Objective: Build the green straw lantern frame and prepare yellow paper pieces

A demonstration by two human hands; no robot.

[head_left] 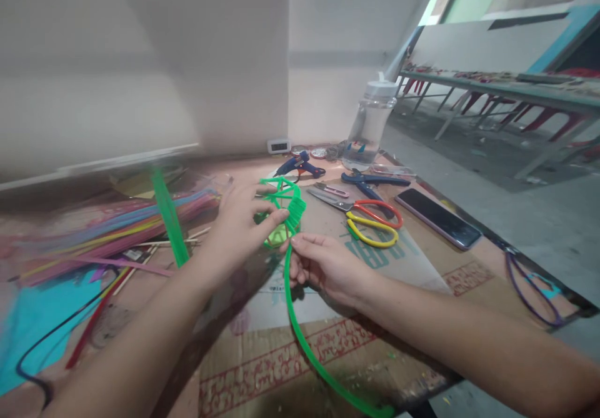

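Observation:
My left hand is closed around a small openwork frame wound with bright green pipe cleaner, its thumb pressed on the closely wrapped side. Just below it, my right hand pinches a long green pipe cleaner close to the frame's lower edge. The loose length curves down toward the table's front edge. Inside the frame a yellow-green patch shows between the fingers. My left fingers hide part of the frame.
Scissors with red and yellow handles, blue pliers, a glue gun, a phone and a water bottle lie or stand beyond my right hand. Bundled coloured pipe cleaners lie left. A white board rises behind.

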